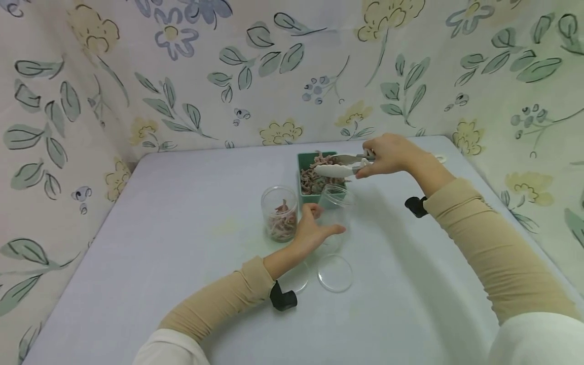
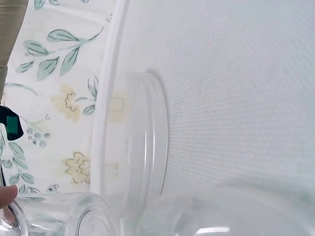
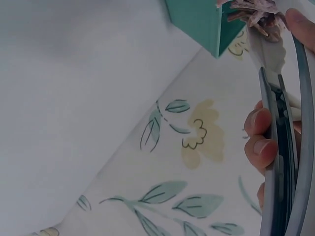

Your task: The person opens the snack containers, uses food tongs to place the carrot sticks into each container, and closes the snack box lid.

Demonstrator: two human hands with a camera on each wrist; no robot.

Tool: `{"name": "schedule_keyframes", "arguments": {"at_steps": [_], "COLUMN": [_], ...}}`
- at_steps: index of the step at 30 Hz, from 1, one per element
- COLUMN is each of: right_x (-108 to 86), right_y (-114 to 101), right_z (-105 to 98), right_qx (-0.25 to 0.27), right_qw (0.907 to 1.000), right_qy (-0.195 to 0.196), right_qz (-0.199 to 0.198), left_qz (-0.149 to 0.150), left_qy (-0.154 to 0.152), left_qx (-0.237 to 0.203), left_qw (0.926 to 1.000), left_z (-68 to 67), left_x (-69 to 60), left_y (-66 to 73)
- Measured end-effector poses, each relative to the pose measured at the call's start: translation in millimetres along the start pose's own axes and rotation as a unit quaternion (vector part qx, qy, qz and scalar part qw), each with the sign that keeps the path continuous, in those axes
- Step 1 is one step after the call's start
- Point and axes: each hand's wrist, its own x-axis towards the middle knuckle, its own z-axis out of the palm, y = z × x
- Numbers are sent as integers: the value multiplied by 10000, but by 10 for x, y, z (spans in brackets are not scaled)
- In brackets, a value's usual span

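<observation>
My left hand (image 1: 310,234) holds a clear jar (image 1: 332,215) between thumb and fingers, tilted a little in front of the green box (image 1: 304,198). The box holds a heap of thin pinkish-brown pieces (image 1: 311,183), whose kind I cannot tell. My right hand (image 1: 391,154) grips a pair of tongs (image 1: 337,171) with white tips, which lie over the heap. In the right wrist view, some pieces (image 3: 263,17) are at the tongs' tips. Left of my left hand stands a second clear jar (image 1: 279,203), partly filled with similar pieces.
Two clear round lids lie on the table on the near side of the jars, one lid (image 1: 335,274) in full view, the other lid (image 1: 295,279) partly behind my left wrist. A floral curtain (image 1: 274,76) hangs behind the table (image 1: 182,213). A small white ring (image 1: 440,158) lies far right.
</observation>
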Motion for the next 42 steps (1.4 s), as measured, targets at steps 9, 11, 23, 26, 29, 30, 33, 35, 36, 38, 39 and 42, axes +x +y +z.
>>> {"name": "schedule_keyframes", "arguments": {"at_steps": [9, 11, 23, 26, 29, 30, 33, 35, 36, 38, 39, 42], "right_x": [90, 60, -573, -706, -786, -804, -852, -879, -890, -911, -918, -931], "right_y": [-45, -40, 100, 94, 86, 83, 80, 84, 90, 104, 114, 142], "right_z": [42, 24, -2, 112, 255, 297, 377, 389, 385, 360, 342, 272], "right_qx": [347, 556, 1658, 1866, 2001, 2037, 2074, 2046, 1991, 1807, 1683, 1210], "right_qw": [9987, 9976, 9805, 9740, 9697, 9689, 9688, 9702, 9716, 9750, 9764, 9800], "right_qy": [369, 416, 1049, 1255, 1345, 1352, 1313, 1245, 1219, 1195, 1210, 1302], "right_qz": [-51, -66, -115, -261, -384, -380, -352, -363, -389, -502, -601, -896], "left_qz": [13, 28, 34, 102, 152, 138, 109, 111, 119, 163, 185, 248], "left_qy": [36, 43, 69, 106, 110, 84, -13, -80, -112, -154, -163, -152], "left_qx": [-56, -49, -120, -133, -121, -161, -292, -397, -440, -472, -458, -317], "left_qw": [10000, 10000, 9999, 9998, 9998, 9997, 9995, 9991, 9989, 9986, 9986, 9991], "left_z": [-1, -7, 2, 4, 2, -1, -9, -15, -18, -21, -23, -28], "left_x": [4, 4, -1, 7, 17, 18, 17, 17, 17, 13, 12, 4], "left_y": [-23, -21, -11, -19, -35, -39, -43, -46, -49, -54, -58, -62]}}
